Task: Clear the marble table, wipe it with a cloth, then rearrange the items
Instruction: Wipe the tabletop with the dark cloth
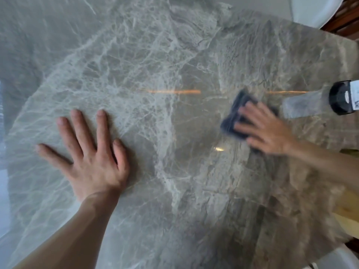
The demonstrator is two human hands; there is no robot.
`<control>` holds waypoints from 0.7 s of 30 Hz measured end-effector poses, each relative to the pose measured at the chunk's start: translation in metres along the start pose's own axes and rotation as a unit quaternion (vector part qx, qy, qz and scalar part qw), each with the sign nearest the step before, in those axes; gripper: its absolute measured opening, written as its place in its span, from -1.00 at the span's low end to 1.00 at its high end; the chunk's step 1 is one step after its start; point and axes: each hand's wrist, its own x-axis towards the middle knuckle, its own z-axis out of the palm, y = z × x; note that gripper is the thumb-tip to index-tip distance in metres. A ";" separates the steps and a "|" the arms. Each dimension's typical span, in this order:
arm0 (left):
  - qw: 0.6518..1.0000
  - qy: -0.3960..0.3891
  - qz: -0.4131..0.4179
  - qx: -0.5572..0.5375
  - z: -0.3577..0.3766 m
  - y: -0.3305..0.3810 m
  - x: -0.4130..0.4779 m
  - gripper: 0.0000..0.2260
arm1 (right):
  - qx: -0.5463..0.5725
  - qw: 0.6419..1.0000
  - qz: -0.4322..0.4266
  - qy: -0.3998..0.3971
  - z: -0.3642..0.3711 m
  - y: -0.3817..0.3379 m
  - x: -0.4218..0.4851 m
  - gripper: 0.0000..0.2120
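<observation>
Left hand lies flat, fingers spread, on the marble table; right hand presses open-palmed on the dark cloth.

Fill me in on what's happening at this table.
A person is wiping the marble table. The right hand presses a dark cloth flat on the surface, blurred with motion, while the left hand rests palm down, fingers spread. A black object sits at the table's right edge.
</observation>
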 end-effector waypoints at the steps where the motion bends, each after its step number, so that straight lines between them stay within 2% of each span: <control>1: 1.000 0.004 0.000 -0.002 0.000 0.001 -0.001 -0.46 | 0.024 0.990 0.139 0.028 0.000 0.019 0.005 -0.49; 2: 1.000 0.006 0.003 -0.003 0.000 0.001 -0.001 -0.47 | 0.070 0.951 0.296 0.062 -0.003 0.032 0.017 -0.46; 3: 1.000 0.009 0.005 -0.003 0.001 0.002 -0.002 -0.47 | 0.120 0.888 0.435 0.093 -0.005 0.038 0.034 -0.43; 4: 1.000 0.013 0.005 -0.004 0.002 0.001 -0.002 -0.47 | 0.146 0.836 0.517 0.109 -0.009 0.033 0.053 -0.42; 5: 1.000 0.019 0.005 -0.007 0.002 0.001 -0.002 -0.48 | 0.156 0.817 0.545 0.103 -0.015 0.020 0.069 -0.42; 6: 1.000 0.024 0.006 -0.012 0.002 0.001 -0.002 -0.48 | 0.149 0.827 0.534 0.097 -0.016 0.001 0.077 -0.42; 7: 0.999 0.028 0.008 -0.018 0.003 0.002 -0.002 -0.48 | 0.111 0.863 0.483 0.101 -0.014 -0.029 0.077 -0.43; 9: 0.999 0.035 0.009 -0.029 0.004 0.001 -0.003 -0.49 | 0.061 0.954 0.278 0.094 -0.007 -0.123 0.051 -0.47; 10: 0.999 0.041 0.008 -0.033 0.003 0.001 -0.003 -0.49 | 0.061 0.982 0.164 0.070 -0.003 -0.178 0.025 -0.49; 12: 0.998 0.051 0.006 -0.034 0.002 0.002 -0.004 -0.49 | 0.075 0.997 -0.023 0.008 0.006 -0.244 -0.041 -0.50; 14: 0.998 0.058 0.002 -0.033 0.003 0.001 -0.005 -0.49 | 0.044 0.988 -0.145 -0.026 0.019 -0.220 -0.093 -0.50; 15: 0.998 0.061 0.000 -0.031 0.006 -0.001 -0.004 -0.49 | 0.019 0.986 -0.164 -0.025 0.023 -0.186 -0.108 -0.50; 16: 0.997 0.064 0.001 -0.030 0.006 -0.003 -0.004 -0.49 | -0.001 0.989 -0.146 -0.016 0.029 -0.147 -0.116 -0.50; 17: 0.997 0.070 0.002 -0.039 0.006 -0.005 -0.004 -0.49 | -0.011 0.997 -0.078 0.003 0.033 -0.107 -0.112 -0.49; 18: 0.995 0.078 0.002 -0.069 0.005 -0.007 -0.003 -0.48 | 0.002 0.999 0.042 0.030 0.035 -0.069 -0.100 -0.48; 19: 0.988 0.088 -0.005 -0.123 0.002 -0.008 -0.004 -0.46 | 0.027 0.979 0.191 0.063 0.033 -0.040 -0.082 -0.48; 20: 0.976 0.103 -0.020 -0.189 -0.001 -0.008 -0.008 -0.43 | 0.068 0.937 0.330 0.089 0.026 -0.022 -0.060 -0.47; 21: 0.961 0.127 -0.038 -0.242 -0.002 -0.008 -0.014 -0.41 | 0.110 0.891 0.430 0.096 0.018 -0.012 -0.036 -0.45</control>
